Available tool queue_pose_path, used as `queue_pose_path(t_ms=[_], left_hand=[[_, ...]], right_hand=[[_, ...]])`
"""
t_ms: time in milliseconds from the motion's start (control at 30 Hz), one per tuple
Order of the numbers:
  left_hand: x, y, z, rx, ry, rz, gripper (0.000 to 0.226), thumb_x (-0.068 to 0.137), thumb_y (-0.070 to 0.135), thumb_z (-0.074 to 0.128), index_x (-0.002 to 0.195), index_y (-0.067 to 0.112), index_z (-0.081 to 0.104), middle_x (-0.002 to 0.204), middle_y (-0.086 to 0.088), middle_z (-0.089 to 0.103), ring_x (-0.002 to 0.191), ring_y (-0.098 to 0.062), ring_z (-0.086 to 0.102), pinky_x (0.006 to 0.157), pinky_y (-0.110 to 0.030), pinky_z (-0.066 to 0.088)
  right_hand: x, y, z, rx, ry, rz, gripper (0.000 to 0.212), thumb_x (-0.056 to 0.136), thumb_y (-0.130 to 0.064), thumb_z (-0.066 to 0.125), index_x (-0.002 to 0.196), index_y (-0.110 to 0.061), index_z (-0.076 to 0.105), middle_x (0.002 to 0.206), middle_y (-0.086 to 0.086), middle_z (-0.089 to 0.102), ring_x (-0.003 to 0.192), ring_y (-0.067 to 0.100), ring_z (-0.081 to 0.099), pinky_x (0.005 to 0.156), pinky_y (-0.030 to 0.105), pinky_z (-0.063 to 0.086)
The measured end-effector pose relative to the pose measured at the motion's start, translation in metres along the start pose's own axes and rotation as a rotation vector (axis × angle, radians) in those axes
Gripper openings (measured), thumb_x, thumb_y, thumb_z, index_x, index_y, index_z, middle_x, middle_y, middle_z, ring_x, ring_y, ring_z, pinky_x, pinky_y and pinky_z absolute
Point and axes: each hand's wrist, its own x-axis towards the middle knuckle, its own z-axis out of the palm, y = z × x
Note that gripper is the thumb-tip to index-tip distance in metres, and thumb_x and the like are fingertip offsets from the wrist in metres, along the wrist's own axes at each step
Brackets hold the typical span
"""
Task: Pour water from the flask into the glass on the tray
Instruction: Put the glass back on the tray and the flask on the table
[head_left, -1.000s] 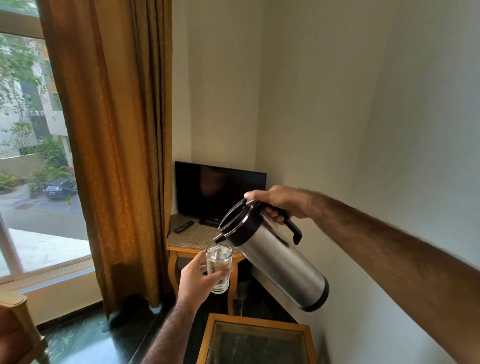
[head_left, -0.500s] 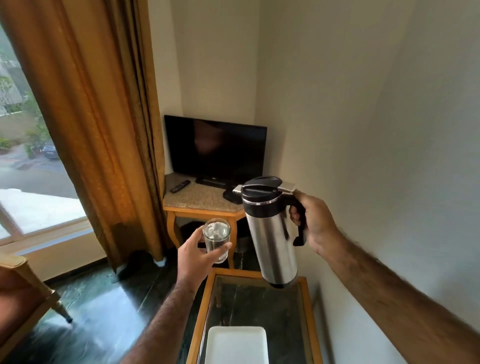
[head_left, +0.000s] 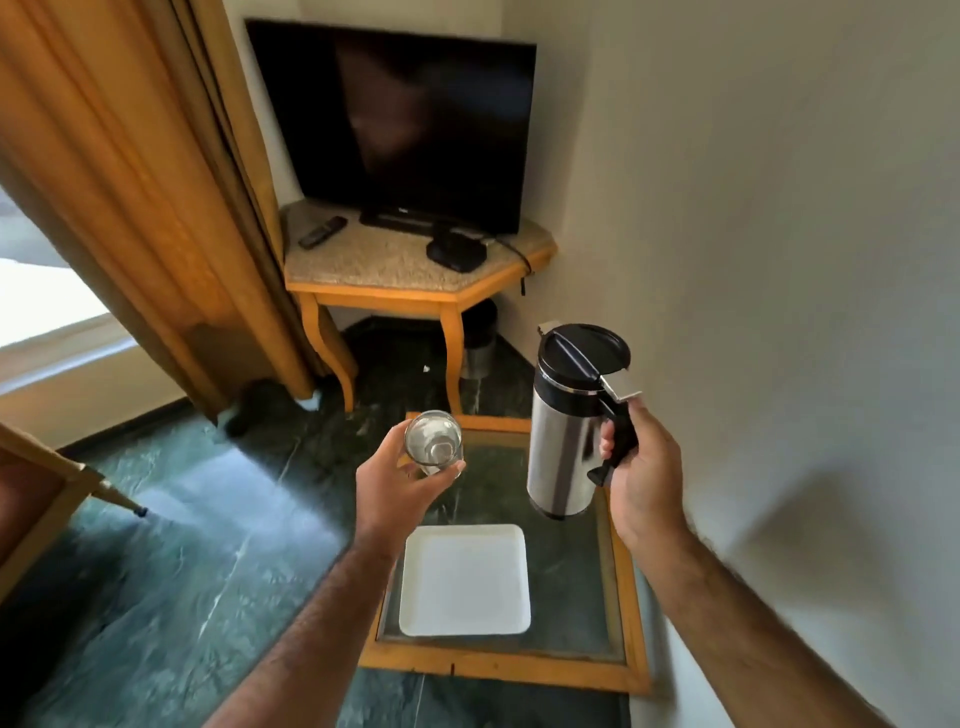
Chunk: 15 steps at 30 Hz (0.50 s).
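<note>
Steel flask (head_left: 563, 447) upright in right hand (head_left: 641, 478); left hand (head_left: 395, 483) grips seemingly filled glass (head_left: 434, 441).

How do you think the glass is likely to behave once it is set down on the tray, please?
The glass looks tall and narrow, so it may tip if nudged. It is clear, thin-looking glass, so probably fragile. The white tray looks smooth, so the glass might slide when the tray moves.

The flask (head_left: 563, 441) in the right hand (head_left: 641, 483) is brushed silver with a black lid and handle. Below both hands, a plain white tray (head_left: 465, 582) sits on a dark green, white-veined glass table (head_left: 631, 623) framed in orange wood.
</note>
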Motion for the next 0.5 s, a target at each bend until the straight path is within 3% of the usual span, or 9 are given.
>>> queue_pose_path(t_ms=[100,233,333,500], left_hand=[[-0.003,-0.041,0.024,0.008,-0.026,-0.047,0.065,0.068,0.023,0.100,0.122,0.035,0.067,0.103,0.021,0.075,0.103,0.008,0.070,0.079,-0.008,0.057],[-0.010,-0.092,0.054,0.028,-0.048,-0.083,0.065,0.066,0.028,0.101,0.121,0.034,0.068,0.108,0.017,0.077,0.101,-0.005,0.075,0.083,-0.020,0.062],[-0.014,-0.131,0.078,0.034,-0.062,-0.105,0.064,0.066,0.028,0.101,0.122,0.031,0.070,0.110,0.014,0.077,0.102,-0.006,0.075,0.084,-0.021,0.063],[-0.029,-0.201,0.108,0.004,-0.055,-0.187,0.063,0.064,0.025,0.102,0.117,0.039,0.071,0.106,0.019,0.077,0.102,-0.005,0.075,0.080,-0.013,0.060]], right_hand=[[0.012,0.040,-0.021,0.043,0.032,0.003,0.026,0.112,-0.023,0.049,0.097,-0.009,0.064,0.068,0.000,0.056,0.059,0.009,0.052,0.061,0.027,0.039],[0.027,0.088,-0.047,0.037,0.052,0.037,0.029,0.113,-0.019,0.047,0.099,-0.011,0.071,0.061,-0.005,0.060,0.056,0.007,0.052,0.056,0.022,0.041],[0.039,0.124,-0.066,0.043,0.058,0.056,0.030,0.113,-0.019,0.046,0.102,-0.012,0.073,0.061,-0.006,0.061,0.055,0.006,0.052,0.055,0.020,0.043],[0.057,0.179,-0.099,0.028,0.054,0.037,0.035,0.103,-0.031,0.052,0.085,-0.025,0.082,0.064,-0.005,0.062,0.060,0.009,0.053,0.058,0.024,0.044]])
